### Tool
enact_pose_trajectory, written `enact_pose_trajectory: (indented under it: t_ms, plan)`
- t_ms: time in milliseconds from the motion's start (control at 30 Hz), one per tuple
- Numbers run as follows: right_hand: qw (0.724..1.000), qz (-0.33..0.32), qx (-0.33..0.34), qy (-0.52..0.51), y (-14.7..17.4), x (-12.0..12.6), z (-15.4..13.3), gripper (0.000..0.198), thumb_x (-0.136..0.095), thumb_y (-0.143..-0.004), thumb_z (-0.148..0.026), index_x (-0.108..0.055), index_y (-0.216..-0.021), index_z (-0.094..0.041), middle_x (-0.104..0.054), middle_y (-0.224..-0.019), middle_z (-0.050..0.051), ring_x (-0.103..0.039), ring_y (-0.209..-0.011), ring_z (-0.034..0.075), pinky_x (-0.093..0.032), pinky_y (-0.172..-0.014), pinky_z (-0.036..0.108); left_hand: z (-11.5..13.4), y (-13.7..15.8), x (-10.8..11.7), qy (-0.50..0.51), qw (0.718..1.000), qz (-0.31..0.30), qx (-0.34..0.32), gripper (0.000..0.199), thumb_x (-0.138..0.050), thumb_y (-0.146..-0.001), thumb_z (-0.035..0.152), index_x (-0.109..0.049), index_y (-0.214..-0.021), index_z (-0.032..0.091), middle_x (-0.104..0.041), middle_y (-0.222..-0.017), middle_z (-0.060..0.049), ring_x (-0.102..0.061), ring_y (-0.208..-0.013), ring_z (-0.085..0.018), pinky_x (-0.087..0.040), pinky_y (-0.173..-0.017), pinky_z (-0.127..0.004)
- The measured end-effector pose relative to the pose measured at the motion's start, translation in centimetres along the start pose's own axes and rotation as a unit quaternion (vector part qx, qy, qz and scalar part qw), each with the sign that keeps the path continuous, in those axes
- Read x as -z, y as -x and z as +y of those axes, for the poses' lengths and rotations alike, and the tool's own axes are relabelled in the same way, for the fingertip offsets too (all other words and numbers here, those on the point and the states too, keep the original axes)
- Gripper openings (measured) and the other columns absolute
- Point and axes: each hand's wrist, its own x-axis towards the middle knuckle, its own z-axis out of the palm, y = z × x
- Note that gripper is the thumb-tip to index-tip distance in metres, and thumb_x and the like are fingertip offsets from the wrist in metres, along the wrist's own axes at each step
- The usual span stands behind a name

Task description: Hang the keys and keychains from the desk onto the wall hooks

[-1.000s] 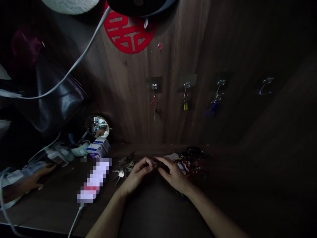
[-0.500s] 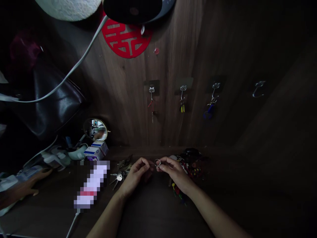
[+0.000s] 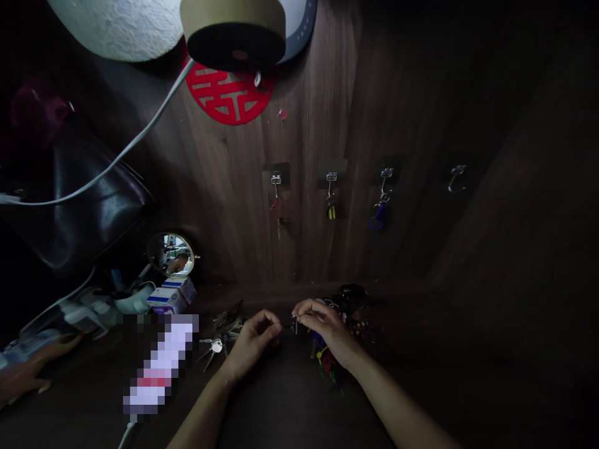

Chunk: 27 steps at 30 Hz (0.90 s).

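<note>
Moved apart: left fingers (image 3: 270, 315) (can't tell grip) | right fingers (image 3: 311, 305) pinching metal piece (image 3: 296, 325) | red Chinese character (image 3: 234, 121)

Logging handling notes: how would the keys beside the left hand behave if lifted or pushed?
The keys would probably dangle and splay, since they fan apart. Those shining like metal are likely stiff. Their thin, spread blades seem unlikely to roll.

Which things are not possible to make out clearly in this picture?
All in the head view:
Small metal piece: too small and dim, partly covered by the right hand.
Colourful pile: partly hidden by the right hand, otherwise dark.
Left hand: too dark to tell if its fingertips pinch anything.
Pale object: details masked by pixelation.
White patterned object: cut off by the top edge.
</note>
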Motion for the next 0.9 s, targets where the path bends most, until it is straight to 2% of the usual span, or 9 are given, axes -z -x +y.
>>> enact_pose_trajectory:
  t_ms: [133,333,467,533,600,667,900]
  plan:
    - [0.997,0.038,0.049,0.043,-0.1,1.0,-0.8,0.015,-0.059,-0.077,-0.034,-0.059,-0.069,-0.020,-0.060,-0.080,0.001,-0.054,-0.079,0.016,-0.040,-0.072,0.026,-0.5,0.0,0.0,-0.096,0.994,-0.041,-0.024,0.030,-0.056,-0.078,0.046,-0.056,-0.079,0.016,-0.056,-0.068,0.001,-0.050,-0.066,-0.012,-0.040,-0.066,-0.023]
    - [0.978,0.189,0.075,0.039,-0.5,3.6,-2.1,0.021,-0.062,-0.073,-0.042,-0.061,-0.073,-0.021,-0.064,-0.073,0.001,-0.059,-0.077,0.018,-0.044,-0.071,0.027,-1.1,-0.1,0.0,-0.157,0.986,-0.050,-0.016,0.032,-0.052,-0.080,0.048,-0.056,-0.081,0.016,-0.055,-0.071,0.000,-0.050,-0.067,-0.013,-0.039,-0.066,-0.023]
    - [0.951,0.295,0.070,0.063,-1.3,6.1,-3.7,0.025,-0.062,-0.071,-0.045,-0.063,-0.076,-0.021,-0.066,-0.072,0.001,-0.059,-0.064,0.017,-0.045,-0.058,0.026,-1.3,-0.2,0.1,-0.169,0.984,-0.049,-0.019,0.031,-0.051,-0.081,0.046,-0.055,-0.081,0.016,-0.054,-0.071,0.000,-0.049,-0.068,-0.013,-0.038,-0.065,-0.023]
    - [0.934,0.337,0.093,0.074,-2.2,7.6,-4.9,0.024,-0.064,-0.069,-0.044,-0.064,-0.074,-0.021,-0.065,-0.068,0.000,-0.059,-0.063,0.015,-0.044,-0.057,0.025,-1.3,-0.1,0.1,-0.179,0.982,-0.052,-0.019,0.030,-0.050,-0.081,0.045,-0.056,-0.081,0.016,-0.054,-0.071,0.000,-0.049,-0.068,-0.013,-0.038,-0.065,-0.023]
    - [0.919,0.358,0.138,0.091,-3.3,9.1,-6.3,0.022,-0.066,-0.068,-0.041,-0.064,-0.074,-0.020,-0.064,-0.067,0.000,-0.058,-0.065,0.014,-0.044,-0.060,0.024,-1.2,-0.2,0.0,-0.186,0.981,-0.055,-0.017,0.029,-0.050,-0.081,0.044,-0.056,-0.081,0.016,-0.054,-0.072,0.000,-0.049,-0.069,-0.013,-0.038,-0.066,-0.023]
    - [0.900,0.389,0.170,0.099,-4.4,10.4,-7.8,0.022,-0.066,-0.067,-0.041,-0.064,-0.072,-0.019,-0.063,-0.064,-0.001,-0.056,-0.060,0.013,-0.042,-0.055,0.023,-1.2,-0.2,0.0,-0.190,0.980,-0.057,-0.019,0.028,-0.050,-0.081,0.044,-0.056,-0.081,0.017,-0.055,-0.072,0.000,-0.049,-0.069,-0.013,-0.039,-0.066,-0.023]
    - [0.855,0.447,0.232,0.122,-7.5,13.2,-12.7,0.018,-0.065,-0.065,-0.035,-0.062,-0.069,-0.017,-0.060,-0.061,-0.002,-0.054,-0.057,0.011,-0.038,-0.047,0.020,-1.0,-0.2,0.1,-0.198,0.978,-0.056,-0.016,0.028,-0.049,-0.080,0.044,-0.056,-0.080,0.017,-0.054,-0.070,0.001,-0.049,-0.068,-0.013,-0.038,-0.065,-0.022]
